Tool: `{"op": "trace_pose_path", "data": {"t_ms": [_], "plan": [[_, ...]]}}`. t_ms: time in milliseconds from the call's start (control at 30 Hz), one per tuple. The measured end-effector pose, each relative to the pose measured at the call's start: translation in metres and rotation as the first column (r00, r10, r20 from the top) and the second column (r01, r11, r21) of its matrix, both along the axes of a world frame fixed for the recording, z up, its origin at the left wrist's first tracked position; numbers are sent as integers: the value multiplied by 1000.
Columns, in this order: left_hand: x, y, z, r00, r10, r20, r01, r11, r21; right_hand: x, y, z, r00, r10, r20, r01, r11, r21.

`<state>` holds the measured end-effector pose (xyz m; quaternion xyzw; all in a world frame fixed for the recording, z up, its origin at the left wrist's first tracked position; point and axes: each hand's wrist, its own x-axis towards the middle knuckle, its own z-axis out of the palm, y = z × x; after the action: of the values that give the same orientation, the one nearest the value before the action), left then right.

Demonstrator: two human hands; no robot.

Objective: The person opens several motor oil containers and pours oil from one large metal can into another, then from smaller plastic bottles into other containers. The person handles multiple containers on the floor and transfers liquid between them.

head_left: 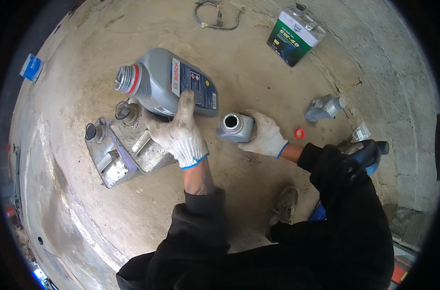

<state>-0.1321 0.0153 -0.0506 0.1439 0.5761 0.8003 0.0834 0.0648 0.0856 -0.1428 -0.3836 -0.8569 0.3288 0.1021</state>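
My left hand (181,130), in a white knit glove, is closed around a large grey plastic bottle (157,82) with a dark label. That bottle is tilted, its uncapped threaded neck pointing left, a red ring around the neck's base. My right hand (264,134), gloved the same way, grips a smaller grey bottle (228,136) from its right side. This one stands upright with its round mouth uncovered. Two metal cans (133,140) stand below and left of the large bottle, partly hidden by it and my left hand.
A green and white oil can (293,38) stands at the far right. Nearer are a grey bottle with a cap (322,108) and a red ring (299,133) on the floor. A cable (219,21) lies at the back, a blue box (32,67) far left. My shoe (286,203) is close by.
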Motion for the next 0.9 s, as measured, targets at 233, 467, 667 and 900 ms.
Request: {"op": "trace_pose_path", "data": {"t_ms": [233,467,667,900], "plan": [[-2,-5,-26,1000,-11,-1,11,999,-36,31,32,88,923,372,-100,-331,898,290],[7,-3,-34,999,-49,-21,47,995,-91,42,31,155,856,515,49,-483,761,432],[8,-7,-33,997,-50,-60,40,985,-170,41,25,180,828,520,209,-560,760,331],[14,-11,-34,996,-77,-37,65,964,-257,37,27,195,797,533,282,-597,764,243]]}}
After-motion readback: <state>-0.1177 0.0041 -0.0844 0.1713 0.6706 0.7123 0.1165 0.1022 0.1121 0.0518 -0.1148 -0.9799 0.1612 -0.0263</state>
